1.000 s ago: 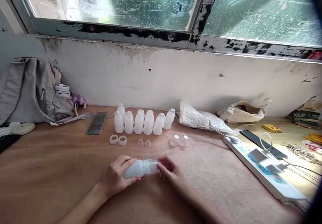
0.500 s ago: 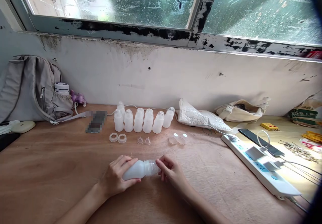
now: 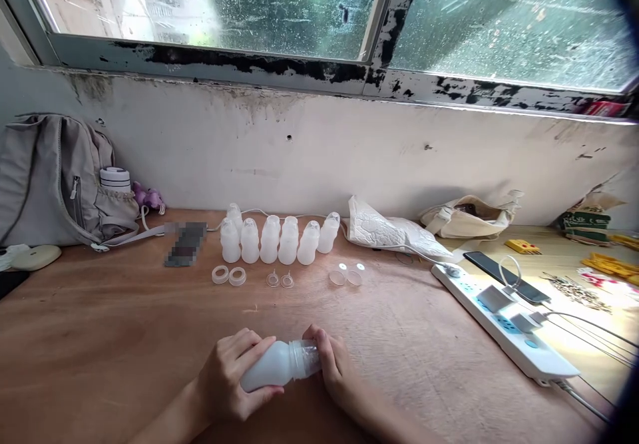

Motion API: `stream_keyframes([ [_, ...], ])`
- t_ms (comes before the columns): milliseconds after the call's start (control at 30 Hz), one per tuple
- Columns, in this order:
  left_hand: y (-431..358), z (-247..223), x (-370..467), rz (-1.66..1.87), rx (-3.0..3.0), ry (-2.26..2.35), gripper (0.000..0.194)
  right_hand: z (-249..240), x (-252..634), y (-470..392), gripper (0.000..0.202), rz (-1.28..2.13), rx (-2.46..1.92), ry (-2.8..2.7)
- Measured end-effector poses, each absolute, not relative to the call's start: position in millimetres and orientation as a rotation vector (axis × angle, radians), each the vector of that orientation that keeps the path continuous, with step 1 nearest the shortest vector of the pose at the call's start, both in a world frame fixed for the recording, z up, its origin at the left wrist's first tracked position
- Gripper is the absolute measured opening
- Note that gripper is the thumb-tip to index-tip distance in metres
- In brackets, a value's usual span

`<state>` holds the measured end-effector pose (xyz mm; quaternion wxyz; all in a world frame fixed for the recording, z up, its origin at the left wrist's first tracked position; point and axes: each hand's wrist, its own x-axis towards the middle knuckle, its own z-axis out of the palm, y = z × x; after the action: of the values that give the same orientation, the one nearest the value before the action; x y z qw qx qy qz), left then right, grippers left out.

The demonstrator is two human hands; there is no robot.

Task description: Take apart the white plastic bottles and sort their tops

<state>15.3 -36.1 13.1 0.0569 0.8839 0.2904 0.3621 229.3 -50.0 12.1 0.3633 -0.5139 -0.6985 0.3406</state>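
Seven bottles [image 3: 288, 243] capped near back edge of table [image 3: 124, 324]; rings [image 3: 237, 283], fittings [image 3: 287, 283], discs [image 3: 337, 279] loose, unassembled. Left hand [image 3: 232, 376] grasps eighth bottle [image 3: 272, 367], right hand [image 3: 330, 367] its cap [image 3: 305, 359].

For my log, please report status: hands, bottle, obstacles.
Left hand gripping bottle; right hand at its clear cap, grip partly hidden. Bottle held sideways. No obstruction seen; white rings lie beyond.

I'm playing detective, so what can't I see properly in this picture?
In the head view:
Clear cap: its tip is hidden by the right hand.
Bottle: its base is covered by the left hand.
Backpack: cut off by the picture's left edge.
Dark rectangle: blocky blurring hides its details.
Green packet: its writing is too small to read.
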Motion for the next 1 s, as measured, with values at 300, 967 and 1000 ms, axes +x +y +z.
stream_keyframes([
  [300,-43,16,23,1.125,2.718,0.915,0.052,6,218,-55,0.050,0.887,-1.321,-1.591],
  [967,-4,43,16,1.302,2.145,1.395,0.056,111,210,-3,0.027,0.723,-1.240,-1.618],
  [1000,0,42,9,1.323,2.069,1.428,0.052,125,211,5,0.028,0.618,-1.240,-1.632],
])
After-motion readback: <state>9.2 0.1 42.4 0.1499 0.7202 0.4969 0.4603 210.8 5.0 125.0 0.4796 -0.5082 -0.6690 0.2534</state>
